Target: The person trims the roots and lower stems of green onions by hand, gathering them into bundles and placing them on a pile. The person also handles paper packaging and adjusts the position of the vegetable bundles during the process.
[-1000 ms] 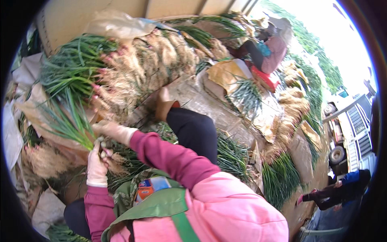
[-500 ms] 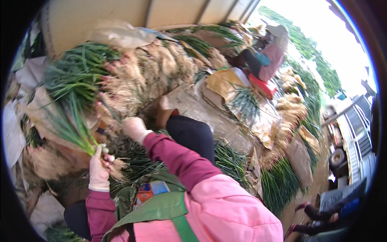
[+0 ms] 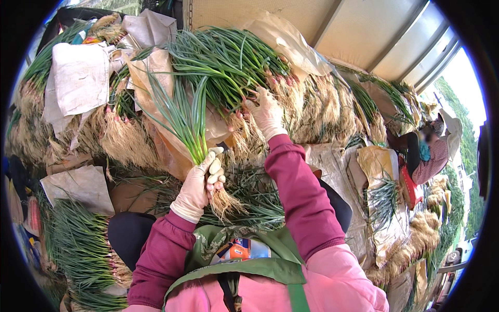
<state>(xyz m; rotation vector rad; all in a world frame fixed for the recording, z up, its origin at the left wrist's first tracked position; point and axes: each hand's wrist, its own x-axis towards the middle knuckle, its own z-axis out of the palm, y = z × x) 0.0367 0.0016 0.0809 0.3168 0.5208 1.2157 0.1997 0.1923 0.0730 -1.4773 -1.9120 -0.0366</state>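
My left hand (image 3: pixel 193 190), in a pale glove with bare fingertips showing, is closed round a small bunch of spring onions (image 3: pixel 195 138). Their green leaves fan up and away, and the pale roots (image 3: pixel 227 204) hang out below my fingers. Farther off and to the right, my gloved right hand (image 3: pixel 266 115) reaches into a large heap of spring onions (image 3: pixel 228 65). Its fingers are bent round stems near the reddish bulbs at the heap's near edge; the fingertips are partly hidden among them.
Loose leaves (image 3: pixel 254 182) lie before my lap. More rooted onions (image 3: pixel 122 132) and a white sack (image 3: pixel 80 78) are at left, with stacked bundles (image 3: pixel 80 244) beside my left knee. A metal wall (image 3: pixel 358 31) rises behind the heap. At right sits a person (image 3: pixel 434 156).
My view has swung left, so the scene sits farther right. My right hand has gone from above the loose leaves to the heap's bulbs. The left hand still holds its bunch.
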